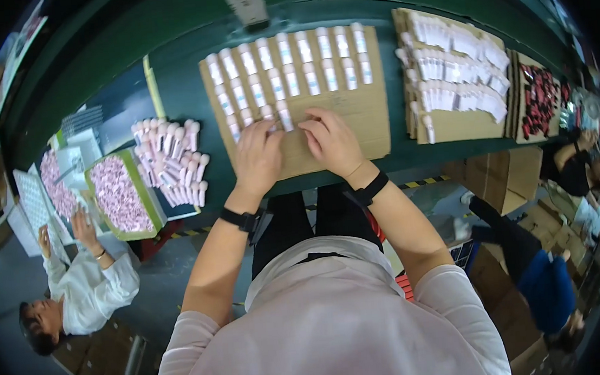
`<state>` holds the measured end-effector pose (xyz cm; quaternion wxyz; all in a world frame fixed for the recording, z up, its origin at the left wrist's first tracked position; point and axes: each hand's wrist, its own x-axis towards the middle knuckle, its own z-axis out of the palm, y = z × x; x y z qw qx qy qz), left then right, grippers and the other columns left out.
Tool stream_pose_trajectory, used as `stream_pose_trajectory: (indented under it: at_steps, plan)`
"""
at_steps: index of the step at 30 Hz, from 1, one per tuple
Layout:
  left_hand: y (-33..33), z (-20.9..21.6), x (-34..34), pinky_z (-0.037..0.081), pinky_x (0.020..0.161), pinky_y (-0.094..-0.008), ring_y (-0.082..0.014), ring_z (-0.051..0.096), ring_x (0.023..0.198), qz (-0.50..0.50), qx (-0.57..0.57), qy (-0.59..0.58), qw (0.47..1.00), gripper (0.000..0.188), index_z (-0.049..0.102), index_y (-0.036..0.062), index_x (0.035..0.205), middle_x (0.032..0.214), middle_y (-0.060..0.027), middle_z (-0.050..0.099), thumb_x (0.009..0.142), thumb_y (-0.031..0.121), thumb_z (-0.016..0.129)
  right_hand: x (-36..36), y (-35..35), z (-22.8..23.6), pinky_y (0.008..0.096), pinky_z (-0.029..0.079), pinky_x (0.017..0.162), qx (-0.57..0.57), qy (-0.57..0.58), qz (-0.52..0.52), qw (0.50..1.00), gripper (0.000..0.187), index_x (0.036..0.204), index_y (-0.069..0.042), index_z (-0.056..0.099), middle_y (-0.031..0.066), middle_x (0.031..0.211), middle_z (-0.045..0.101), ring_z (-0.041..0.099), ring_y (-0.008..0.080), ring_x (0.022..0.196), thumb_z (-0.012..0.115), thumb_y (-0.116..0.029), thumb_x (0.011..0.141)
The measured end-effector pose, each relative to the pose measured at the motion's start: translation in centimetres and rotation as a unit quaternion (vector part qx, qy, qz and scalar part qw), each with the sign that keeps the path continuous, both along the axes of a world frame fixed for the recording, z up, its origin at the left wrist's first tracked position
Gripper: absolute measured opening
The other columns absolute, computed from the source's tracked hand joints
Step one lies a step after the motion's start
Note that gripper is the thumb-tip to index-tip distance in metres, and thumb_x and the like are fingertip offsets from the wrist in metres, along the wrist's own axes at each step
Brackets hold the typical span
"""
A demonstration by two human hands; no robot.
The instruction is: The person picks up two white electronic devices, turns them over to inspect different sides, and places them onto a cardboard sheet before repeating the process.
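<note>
Short, pale pink brush-like pieces with rounded heads and white-and-blue labels lie in rows on a cardboard sheet. My left hand rests at the lower left of the rows, its fingers bent over the lower ends of the third row; what they pinch, if anything, is hidden. The last piece of that row lies between my two hands. To its right, my right hand hovers low over the cardboard, fingers loosely curled and apart, with nothing visible in them.
A loose pile of similar pieces lies at left, beside a green-edged bin of small pink parts. Another cardboard sheet of wrapped pieces stands at right, with red-and-black items beyond. A co-worker works at far left.
</note>
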<state>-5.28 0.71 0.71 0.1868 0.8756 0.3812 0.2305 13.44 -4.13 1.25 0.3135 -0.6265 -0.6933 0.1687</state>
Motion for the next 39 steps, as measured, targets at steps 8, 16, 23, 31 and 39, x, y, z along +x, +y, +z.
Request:
stream_pose_trajectory:
  at_steps: [8, 16, 23, 31, 39]
  plan:
    - [-3.0, 4.7, 1.4, 0.045, 0.084, -0.0411, -0.0344, 0.056, 0.097, 0.074, -0.080, -0.012, 0.994, 0.021, 0.060, 0.0046, 0.094, 0.106, -0.0137, 0.057, 0.075, -0.002, 0.065, 12.3, -6.2, 2.1, 0.0421, 0.046, 0.081, 0.037, -0.063, -0.242, 0.967, 0.022, 0.097, -0.004, 0.059, 0.0159, 0.104, 0.057, 0.056, 0.0364, 0.090, 0.066, -0.003, 0.076]
    - [-4.4, 9.0, 6.8, 0.046, 0.087, -0.0368, -0.0313, 0.058, 0.100, 0.092, -0.131, -0.046, 0.986, 0.016, 0.060, 0.0030, 0.095, 0.106, -0.0137, 0.059, 0.079, 0.000, 0.063, 17.5, -10.7, 1.9, 0.0422, 0.045, 0.076, -0.063, -0.001, -0.308, 0.949, 0.018, 0.094, -0.004, 0.059, 0.0136, 0.091, 0.059, 0.057, 0.0338, 0.086, 0.067, -0.006, 0.077]
    - [-3.9, 18.7, 14.4, 0.045, 0.089, -0.0337, -0.0229, 0.060, 0.100, -0.002, -0.336, -0.179, 0.924, 0.019, 0.062, 0.0013, 0.101, 0.106, -0.0111, 0.063, 0.082, 0.003, 0.064, 15.9, -7.7, 14.6, 0.0319, 0.048, 0.069, -0.011, 0.141, -0.125, 0.982, 0.018, 0.092, -0.003, 0.060, 0.0099, 0.085, 0.064, 0.061, 0.0256, 0.076, 0.071, -0.003, 0.077]
    - [-4.4, 27.0, 16.3, 0.045, 0.095, -0.0408, -0.0250, 0.063, 0.091, -0.143, -0.138, -0.198, 0.960, 0.027, 0.063, 0.0034, 0.105, 0.094, -0.0089, 0.066, 0.079, 0.005, 0.069, 16.0, -7.8, 24.7, 0.0281, 0.046, 0.076, 0.068, 0.309, -0.015, 0.948, 0.024, 0.099, -0.001, 0.062, 0.0075, 0.091, 0.063, 0.059, 0.0158, 0.084, 0.071, -0.001, 0.077]
    - [-5.4, 29.9, 15.0, 0.043, 0.098, -0.0459, -0.0248, 0.064, 0.086, -0.129, -0.035, -0.220, 0.966, 0.023, 0.065, 0.0013, 0.099, 0.092, -0.0090, 0.067, 0.077, 0.002, 0.070, 16.6, -8.0, 26.2, 0.0285, 0.044, 0.076, 0.025, 0.399, 0.102, 0.911, 0.027, 0.104, 0.002, 0.061, 0.0100, 0.092, 0.062, 0.056, 0.0166, 0.084, 0.070, 0.000, 0.078]
